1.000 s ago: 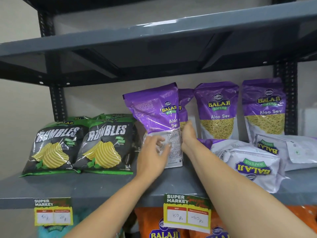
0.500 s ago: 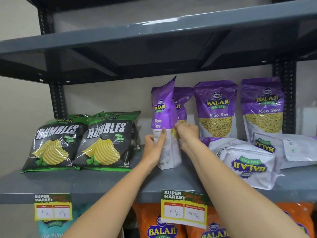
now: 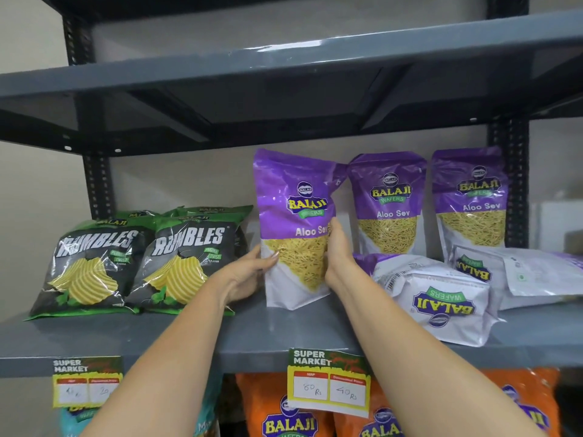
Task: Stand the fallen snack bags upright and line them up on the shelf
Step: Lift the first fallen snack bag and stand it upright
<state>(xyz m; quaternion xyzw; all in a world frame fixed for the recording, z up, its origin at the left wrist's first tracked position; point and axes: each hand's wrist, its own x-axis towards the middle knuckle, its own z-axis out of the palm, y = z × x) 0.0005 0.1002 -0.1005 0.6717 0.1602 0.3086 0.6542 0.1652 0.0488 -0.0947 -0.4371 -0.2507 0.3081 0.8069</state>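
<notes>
A purple Aloo Sev bag (image 3: 296, 216) stands upright on the grey shelf (image 3: 252, 339), front label facing me. My left hand (image 3: 249, 275) grips its lower left edge and my right hand (image 3: 339, 257) presses its right side. Two more Aloo Sev bags (image 3: 389, 203) (image 3: 470, 197) stand upright to its right at the back. In front of them two fallen bags (image 3: 438, 298) (image 3: 530, 272) lie flat, labels upside down. Another purple bag is partly hidden behind the held one.
Two black and green Rumbles chip bags (image 3: 88, 266) (image 3: 186, 263) lean at the shelf's left, with more behind. Price tags (image 3: 328, 383) (image 3: 85, 383) hang from the shelf's front edge. Orange bags (image 3: 284, 411) sit on the shelf below. An upper shelf (image 3: 284, 64) overhangs.
The held bag has turned from edge-on to front-facing and now rests upright on the shelf. Both hands shifted to its sides.
</notes>
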